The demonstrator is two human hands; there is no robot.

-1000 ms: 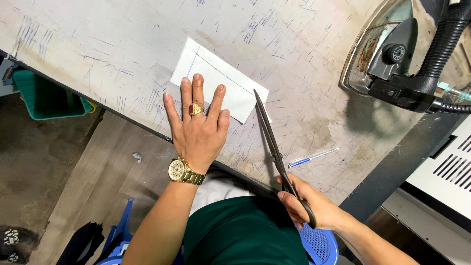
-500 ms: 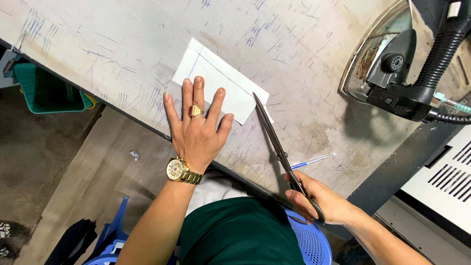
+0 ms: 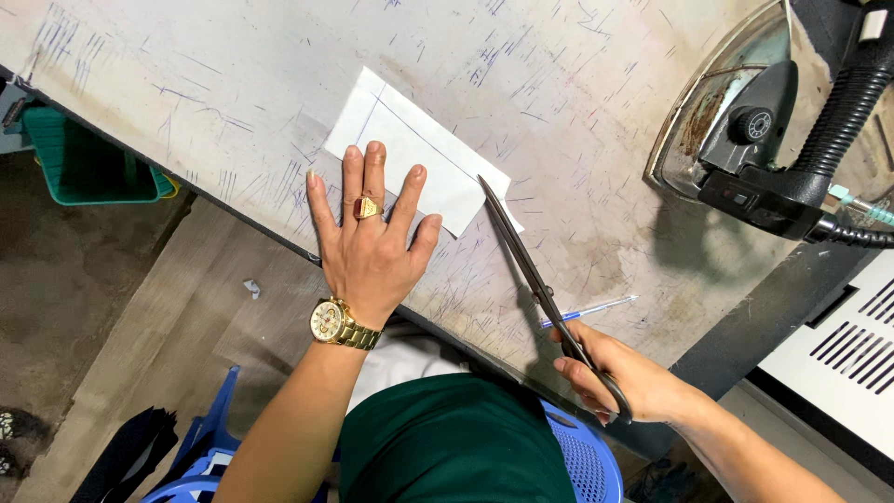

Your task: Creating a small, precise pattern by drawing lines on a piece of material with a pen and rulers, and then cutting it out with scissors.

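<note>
No package, sign or screen shows, unless the small pale tag (image 3: 873, 25) on the iron's hose at the table's far right corner is a label.

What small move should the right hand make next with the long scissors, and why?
Probably close the blades along the white fabric piece. The long metal scissors in the right hand have their tip at the piece's right edge, near its drawn blue line, while the left hand presses it flat on the scuffed worktable.

scissors (image 3: 545, 298) in the right hand (image 3: 619, 373) now slightly lower, blade tip nearer the white paper's (image 3: 410, 149) edge
</note>
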